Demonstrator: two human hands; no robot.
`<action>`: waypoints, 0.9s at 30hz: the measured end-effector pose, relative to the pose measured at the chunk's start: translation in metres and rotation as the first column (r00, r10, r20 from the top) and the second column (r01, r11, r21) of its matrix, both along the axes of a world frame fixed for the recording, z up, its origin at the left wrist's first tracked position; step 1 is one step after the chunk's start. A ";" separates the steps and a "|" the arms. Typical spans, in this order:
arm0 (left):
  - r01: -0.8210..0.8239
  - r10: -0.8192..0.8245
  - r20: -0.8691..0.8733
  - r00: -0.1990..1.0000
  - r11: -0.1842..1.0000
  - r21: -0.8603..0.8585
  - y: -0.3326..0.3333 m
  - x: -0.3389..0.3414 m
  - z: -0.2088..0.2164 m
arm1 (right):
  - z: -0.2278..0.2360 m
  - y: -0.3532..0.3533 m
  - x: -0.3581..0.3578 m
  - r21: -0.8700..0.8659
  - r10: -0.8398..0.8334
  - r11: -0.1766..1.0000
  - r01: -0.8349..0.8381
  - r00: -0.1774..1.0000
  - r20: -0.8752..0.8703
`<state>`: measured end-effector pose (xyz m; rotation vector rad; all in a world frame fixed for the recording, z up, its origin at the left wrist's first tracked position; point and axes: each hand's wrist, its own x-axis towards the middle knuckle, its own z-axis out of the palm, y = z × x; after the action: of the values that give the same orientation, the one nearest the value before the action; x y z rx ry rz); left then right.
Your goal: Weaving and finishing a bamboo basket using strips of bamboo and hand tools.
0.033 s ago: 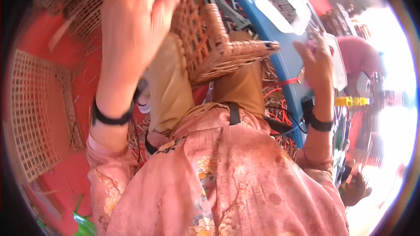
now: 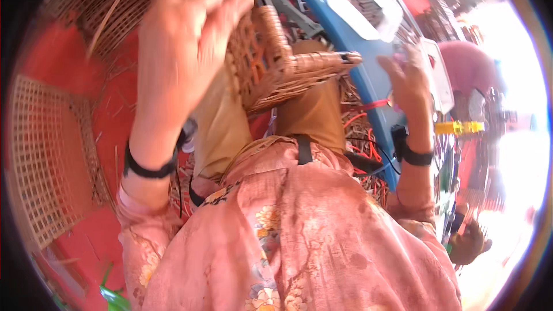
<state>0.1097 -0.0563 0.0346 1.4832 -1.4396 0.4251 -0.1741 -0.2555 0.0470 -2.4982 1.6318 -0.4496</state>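
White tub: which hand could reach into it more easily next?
Probably the right hand: it looks close to the white tub; the left hand is farther away, by the woven basket.

Pale woven lattice (image 2: 49, 161) and green object (image 2: 117, 298) against red floor (image 2: 115, 112)
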 end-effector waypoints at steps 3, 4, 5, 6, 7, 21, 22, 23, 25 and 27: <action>0.126 -0.083 -0.208 0.975 0.971 0.202 0.003 -0.037 -0.008 | -0.026 -0.019 -0.012 0.111 -0.063 0.990 0.087 0.977 -0.205; 0.137 -0.081 -0.204 0.976 0.950 0.281 0.003 -0.045 -0.007 | -0.032 -0.025 -0.013 0.100 -0.083 0.988 0.114 0.959 -0.272; 0.171 -0.121 -0.199 0.972 0.951 0.259 0.002 -0.048 -0.005 | -0.037 -0.033 -0.011 0.106 -0.084 0.987 0.117 0.957 -0.276; 0.184 -0.125 -0.217 0.968 0.942 0.279 0.002 -0.049 -0.003 | -0.039 -0.040 -0.009 0.110 -0.100 0.984 0.138 0.950 -0.296; 0.192 -0.123 -0.233 0.965 0.933 0.303 0.000 -0.049 -0.001 | -0.040 -0.049 -0.007 0.175 -0.132 0.966 0.191 0.943 -0.305; 0.509 -0.089 -0.806 0.585 0.815 0.279 -0.006 -0.037 -0.007 | -0.063 -0.120 -0.072 -0.080 -0.294 0.955 0.286 0.949 -0.113; 0.505 -0.103 -0.800 0.591 0.820 0.268 -0.005 -0.039 -0.009 | -0.058 -0.121 -0.080 -0.071 -0.264 0.964 0.257 0.957 -0.117; 0.494 -0.091 -0.820 0.565 0.834 0.248 -0.005 -0.041 -0.011 | -0.055 -0.120 -0.087 0.054 -0.270 0.956 0.287 0.939 -0.211; 0.479 -0.069 -0.841 0.537 0.846 0.236 -0.004 -0.047 -0.015 | -0.054 -0.115 -0.093 0.275 -0.255 0.900 0.338 0.921 -0.295; 0.437 -0.103 -0.866 0.490 0.888 0.142 -0.003 -0.056 -0.017 | -0.058 -0.106 -0.094 0.378 -0.252 0.865 0.329 0.938 -0.240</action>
<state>0.0539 -0.0593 0.0175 1.3600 -0.9032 -0.7512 -0.2681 -0.3613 -0.0114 -2.0353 1.9428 0.1066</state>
